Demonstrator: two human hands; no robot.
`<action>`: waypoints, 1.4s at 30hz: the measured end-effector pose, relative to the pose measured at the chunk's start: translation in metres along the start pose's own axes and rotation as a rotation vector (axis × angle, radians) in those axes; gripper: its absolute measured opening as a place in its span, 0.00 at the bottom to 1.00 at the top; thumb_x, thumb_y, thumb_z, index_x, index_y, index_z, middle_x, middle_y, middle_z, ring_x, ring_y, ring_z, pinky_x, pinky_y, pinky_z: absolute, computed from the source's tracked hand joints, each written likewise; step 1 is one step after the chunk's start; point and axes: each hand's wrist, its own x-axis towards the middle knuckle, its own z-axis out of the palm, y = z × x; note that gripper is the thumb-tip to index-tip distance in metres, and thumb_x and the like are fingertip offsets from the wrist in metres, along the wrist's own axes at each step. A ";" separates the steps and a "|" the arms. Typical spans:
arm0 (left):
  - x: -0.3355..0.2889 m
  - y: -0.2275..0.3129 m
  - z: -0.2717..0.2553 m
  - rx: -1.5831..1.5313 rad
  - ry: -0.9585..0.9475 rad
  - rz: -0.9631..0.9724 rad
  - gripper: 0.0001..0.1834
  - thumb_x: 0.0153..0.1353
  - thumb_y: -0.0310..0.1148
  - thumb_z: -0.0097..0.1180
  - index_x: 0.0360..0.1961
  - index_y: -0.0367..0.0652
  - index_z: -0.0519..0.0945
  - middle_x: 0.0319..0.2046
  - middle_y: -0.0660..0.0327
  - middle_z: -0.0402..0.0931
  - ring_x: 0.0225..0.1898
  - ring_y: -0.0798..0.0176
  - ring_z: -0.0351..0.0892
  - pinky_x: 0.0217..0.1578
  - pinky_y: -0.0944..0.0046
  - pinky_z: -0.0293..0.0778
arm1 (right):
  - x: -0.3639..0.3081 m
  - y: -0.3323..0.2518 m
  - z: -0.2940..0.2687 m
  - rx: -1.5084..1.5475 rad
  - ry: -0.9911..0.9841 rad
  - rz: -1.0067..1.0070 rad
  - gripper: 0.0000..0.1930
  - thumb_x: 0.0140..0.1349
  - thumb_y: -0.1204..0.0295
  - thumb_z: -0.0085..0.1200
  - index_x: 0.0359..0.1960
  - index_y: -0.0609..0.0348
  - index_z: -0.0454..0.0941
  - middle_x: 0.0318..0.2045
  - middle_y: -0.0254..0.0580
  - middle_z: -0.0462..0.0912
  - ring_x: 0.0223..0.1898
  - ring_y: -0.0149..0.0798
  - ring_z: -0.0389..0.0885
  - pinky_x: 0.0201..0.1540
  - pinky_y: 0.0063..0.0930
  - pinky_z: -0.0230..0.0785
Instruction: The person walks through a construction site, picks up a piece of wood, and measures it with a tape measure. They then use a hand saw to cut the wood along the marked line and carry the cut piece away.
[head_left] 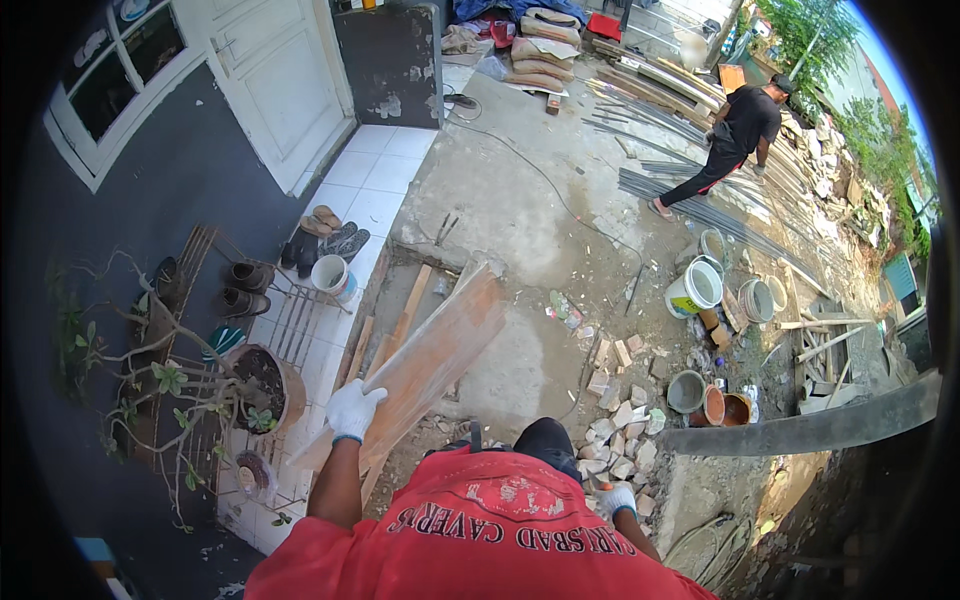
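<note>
My left hand (353,410), in a white work glove, is closed on the left edge of a long wooden board (440,345). The board is reddish brown with pale, scuffed patches, and it slants from beside the potted plant up to the right. My right hand (617,497), also gloved, is low at my right side next to the heap of broken rubble (625,440). Its fingers are curled around something small with an orange-brown part, mostly hidden. Narrow timber strips (408,305) lie along the tiled step, partly under the board.
Left are a potted plant (280,385), shoes (245,290) on a rack and a white bucket (333,277). Several buckets (693,290) stand right of the rubble. A cable (540,170) crosses the concrete. Beyond, a person in black (745,130) walks among metal bars (725,215).
</note>
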 end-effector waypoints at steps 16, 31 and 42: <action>0.243 0.166 0.061 0.028 -0.031 -0.339 0.35 0.59 0.67 0.69 0.49 0.45 0.89 0.47 0.45 0.90 0.52 0.40 0.89 0.53 0.41 0.80 | 0.338 -0.234 -0.209 0.467 -0.520 0.121 0.14 0.70 0.62 0.61 0.55 0.46 0.87 0.36 0.40 0.88 0.35 0.43 0.86 0.37 0.40 0.77; 0.470 0.285 0.122 -0.227 -0.069 -0.773 0.43 0.60 0.71 0.66 0.60 0.43 0.87 0.58 0.44 0.87 0.61 0.39 0.86 0.62 0.43 0.78 | 0.557 -0.705 -0.567 1.017 -0.299 -0.312 0.22 0.72 0.45 0.66 0.31 0.46 0.76 0.19 0.27 0.69 0.13 0.31 0.65 0.14 0.30 0.57; 0.695 0.343 0.065 -0.452 -0.015 -1.073 0.39 0.61 0.69 0.66 0.59 0.47 0.89 0.54 0.46 0.89 0.58 0.42 0.88 0.58 0.44 0.80 | 0.592 -1.139 -0.619 0.250 -0.612 -0.679 0.22 0.76 0.48 0.58 0.43 0.58 0.80 0.24 0.39 0.82 0.21 0.38 0.80 0.26 0.35 0.72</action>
